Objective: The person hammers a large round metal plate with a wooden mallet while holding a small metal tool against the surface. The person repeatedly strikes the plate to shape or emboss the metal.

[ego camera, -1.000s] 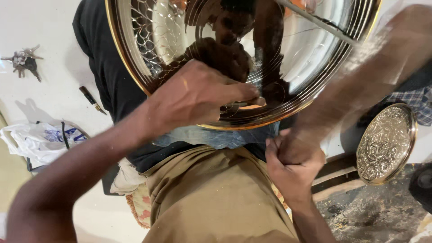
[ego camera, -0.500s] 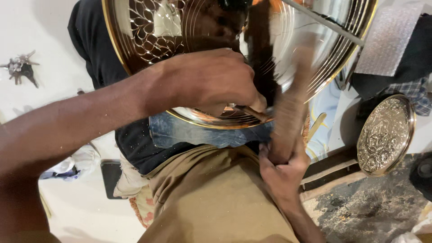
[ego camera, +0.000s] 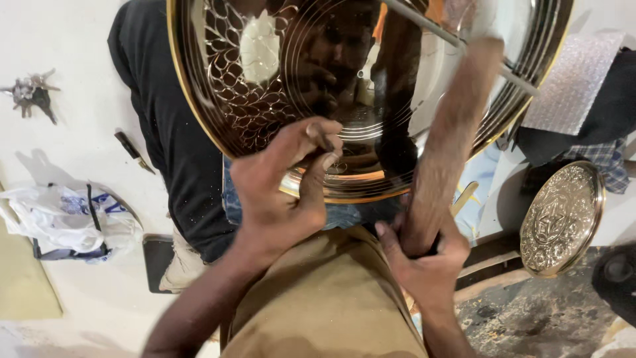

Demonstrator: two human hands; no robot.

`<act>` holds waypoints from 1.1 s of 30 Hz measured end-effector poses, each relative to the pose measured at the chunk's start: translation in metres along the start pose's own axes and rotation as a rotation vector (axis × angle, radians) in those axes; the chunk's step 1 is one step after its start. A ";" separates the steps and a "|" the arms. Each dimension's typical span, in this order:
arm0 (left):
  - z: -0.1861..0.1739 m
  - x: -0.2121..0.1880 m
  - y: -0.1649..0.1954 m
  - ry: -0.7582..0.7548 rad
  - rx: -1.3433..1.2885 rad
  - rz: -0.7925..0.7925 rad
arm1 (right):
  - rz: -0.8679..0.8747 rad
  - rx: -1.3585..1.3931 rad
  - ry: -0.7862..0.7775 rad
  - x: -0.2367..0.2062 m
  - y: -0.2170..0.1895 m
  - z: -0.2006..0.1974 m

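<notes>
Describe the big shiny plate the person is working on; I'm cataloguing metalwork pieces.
The large round plate looks like polished metal, mirror-bright, with a gold-coloured rim. Concentric engraved rings circle it, and a leaf or scale pattern covers its left part. It is tilted toward the camera above the person's lap, its top out of frame. The left hand presses a thin tool against its lower edge; the right hand raises a blurred wooden stick before it.

A crumpled white plastic bag (ego camera: 66,219) with blue print and dark handles lies on the pale floor at the left edge. At the upper right, a silvery sheet of bubble wrap (ego camera: 573,83) rests on dark cloth beside a checked fabric. No labels, signs or screens can be made out among the things on view here.
</notes>
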State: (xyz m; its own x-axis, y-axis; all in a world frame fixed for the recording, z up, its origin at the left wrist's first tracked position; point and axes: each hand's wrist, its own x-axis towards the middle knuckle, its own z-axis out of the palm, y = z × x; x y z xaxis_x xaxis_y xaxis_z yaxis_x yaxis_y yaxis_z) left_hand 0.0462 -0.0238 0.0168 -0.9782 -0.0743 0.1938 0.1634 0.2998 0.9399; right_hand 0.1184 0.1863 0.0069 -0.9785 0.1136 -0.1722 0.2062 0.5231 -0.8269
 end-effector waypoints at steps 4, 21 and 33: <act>0.016 -0.022 -0.004 0.116 0.184 -0.079 | -0.026 -0.143 -0.093 0.035 -0.020 -0.013; 0.026 -0.033 -0.025 0.096 0.429 -0.078 | -0.549 -0.814 -0.531 0.118 -0.101 -0.063; 0.000 -0.003 -0.021 -0.290 0.313 0.023 | -0.335 -0.360 -0.363 0.092 -0.054 -0.057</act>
State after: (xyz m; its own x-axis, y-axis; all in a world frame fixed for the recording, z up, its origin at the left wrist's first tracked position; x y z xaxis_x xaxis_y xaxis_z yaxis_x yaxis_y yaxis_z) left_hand 0.0454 -0.0304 -0.0034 -0.9776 0.1926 0.0848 0.1826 0.5758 0.7970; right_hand 0.0178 0.2164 0.0658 -0.9161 -0.3687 -0.1576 -0.1868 0.7403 -0.6459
